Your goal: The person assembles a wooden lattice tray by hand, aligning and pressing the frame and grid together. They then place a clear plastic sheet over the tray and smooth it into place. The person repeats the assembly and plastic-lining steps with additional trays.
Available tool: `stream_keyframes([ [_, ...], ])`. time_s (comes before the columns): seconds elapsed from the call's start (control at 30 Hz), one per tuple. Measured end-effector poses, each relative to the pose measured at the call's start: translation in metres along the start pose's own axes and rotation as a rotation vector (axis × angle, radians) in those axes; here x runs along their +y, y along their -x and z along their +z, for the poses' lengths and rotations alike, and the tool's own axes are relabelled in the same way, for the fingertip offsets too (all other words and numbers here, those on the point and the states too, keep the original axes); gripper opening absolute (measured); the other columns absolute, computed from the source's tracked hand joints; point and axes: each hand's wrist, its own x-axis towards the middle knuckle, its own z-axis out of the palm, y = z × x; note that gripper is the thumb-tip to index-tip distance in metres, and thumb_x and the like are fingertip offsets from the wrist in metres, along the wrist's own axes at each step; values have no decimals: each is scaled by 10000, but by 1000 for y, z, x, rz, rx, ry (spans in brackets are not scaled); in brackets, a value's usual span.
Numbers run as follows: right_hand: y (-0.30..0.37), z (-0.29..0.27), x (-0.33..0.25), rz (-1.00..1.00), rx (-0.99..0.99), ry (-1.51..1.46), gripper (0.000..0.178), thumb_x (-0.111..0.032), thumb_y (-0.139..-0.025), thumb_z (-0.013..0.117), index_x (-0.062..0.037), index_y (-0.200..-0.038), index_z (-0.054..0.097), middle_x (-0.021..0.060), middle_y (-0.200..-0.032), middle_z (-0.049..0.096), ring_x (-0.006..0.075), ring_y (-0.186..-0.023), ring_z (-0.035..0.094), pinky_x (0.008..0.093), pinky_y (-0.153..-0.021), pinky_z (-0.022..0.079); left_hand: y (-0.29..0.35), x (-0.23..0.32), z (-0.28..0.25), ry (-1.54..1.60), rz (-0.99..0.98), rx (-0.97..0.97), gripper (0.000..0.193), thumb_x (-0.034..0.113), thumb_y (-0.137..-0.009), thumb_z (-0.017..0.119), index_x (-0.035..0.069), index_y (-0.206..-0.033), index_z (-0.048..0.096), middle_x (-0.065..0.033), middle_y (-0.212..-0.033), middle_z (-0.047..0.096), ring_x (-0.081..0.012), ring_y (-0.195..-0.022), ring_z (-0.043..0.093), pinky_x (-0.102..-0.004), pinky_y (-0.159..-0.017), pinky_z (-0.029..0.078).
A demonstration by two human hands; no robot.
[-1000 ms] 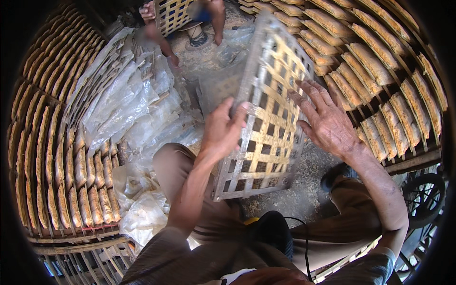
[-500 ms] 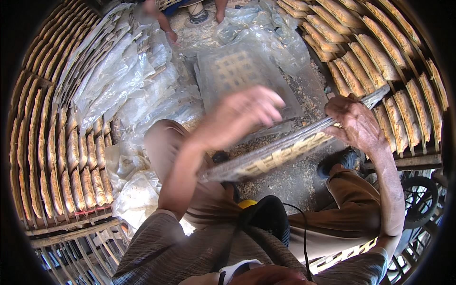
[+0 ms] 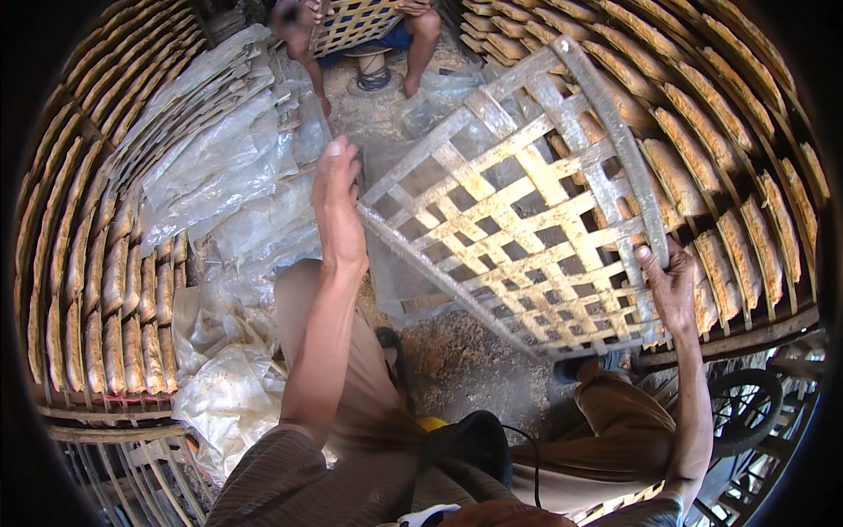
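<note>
A woven bamboo lattice tray [image 3: 500,220] with a grey, weathered frame is held up tilted in front of me, its open squares showing what lies below. My right hand [image 3: 672,290] grips the frame at the tray's right edge, thumb on the near face. Close to the tray's left corner, my left hand [image 3: 337,206] is raised with its fingers stretched out and nothing in it; whether it touches the corner I cannot tell. Under the tray lies a clear plastic sheet [image 3: 395,299], partly hidden.
Racks of orange-brown slabs stand at left [image 3: 114,325] and right [image 3: 694,176]. A stack of plastic-covered trays [image 3: 219,167] and crumpled plastic [image 3: 233,404] lie to my left. Across from me a person's hands hold another lattice tray [image 3: 358,25]. Crumbs cover the floor [image 3: 457,360].
The tray has swung up from nearly edge-on to show its broad lattice face. My left hand has moved left and up, fingers extended. My right hand, still gripping the frame, sits lower.
</note>
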Motion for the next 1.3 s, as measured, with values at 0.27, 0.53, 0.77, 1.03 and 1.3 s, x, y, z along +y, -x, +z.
stream_keyframes([
  [0.27,2,-1,9,72,40,-239,418,-395,-1011,702,9,-1113,736,-20,-791,654,56,-714,525,291,-623,438,5,-3,1,-18,-194,-18,908,621,-981,590,-11,-1574,320,-262,-1518,459,-348,-1404,475,-473,-1190,336],
  [0.53,9,14,20,224,-39,-220,541,-591,-998,624,-58,-919,674,12,-721,581,131,-680,509,329,-641,403,30,-1,31,193,-136,-228,578,557,-1077,461,18,-1256,563,-132,-842,695,-251,-810,713,-416,-779,614],
  [0.77,10,6,-25,-33,155,-140,530,-274,-1007,703,32,-1403,529,165,-1325,626,243,-1110,636,438,-977,522,36,-9,28,122,-34,-96,512,516,-1087,485,21,-1047,612,-39,-717,525,-125,-591,534,-405,-652,638],
  [1.03,7,1,-14,-717,21,333,412,-44,-928,699,-107,-1332,656,92,-993,699,229,-666,670,336,-571,588,52,-7,42,37,16,-239,461,442,-1116,447,12,-1039,595,-56,-781,548,-114,-592,523,-412,-658,646],
  [1.3,10,9,-31,-648,-163,771,231,-49,-892,660,-48,-1122,680,93,-979,694,293,-807,713,408,-640,598,65,-18,49,-23,64,-451,454,404,-1129,421,-5,-1065,605,-68,-765,590,-138,-571,565,-403,-633,641],
])
